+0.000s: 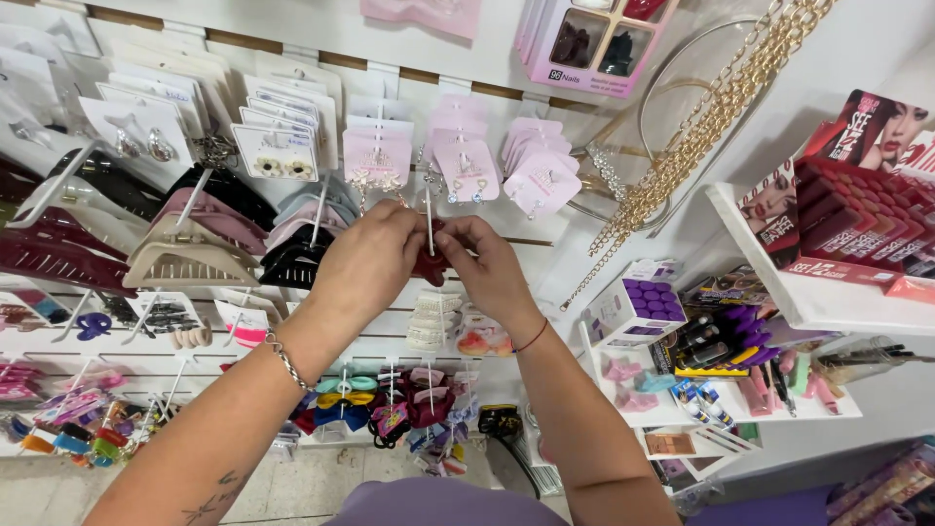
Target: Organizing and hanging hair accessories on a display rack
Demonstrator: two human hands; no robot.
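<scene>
Fingers [404, 229] of the left hand [368, 263] and fingers [458, 239] of the right hand [487, 268] pinch a small dark red hair clip [431, 263] between them, both hands closed on it from either side. The clip sits on a white peg hook [429, 219] that juts from the display wall [857, 49], near the wall's middle, just below a row of pink earring cards [467, 166]. Left of the hands hang large claw clips [185, 258] in beige, black and maroon. Gold chains [701, 127] drape down toward the wall's right side. Below the hands are coloured hair ties [351, 394]. A white shelf [769, 253] at the right edge carries red lipstick boxes [857, 219]. The left wrist wears a silver bracelet [284, 360].
</scene>
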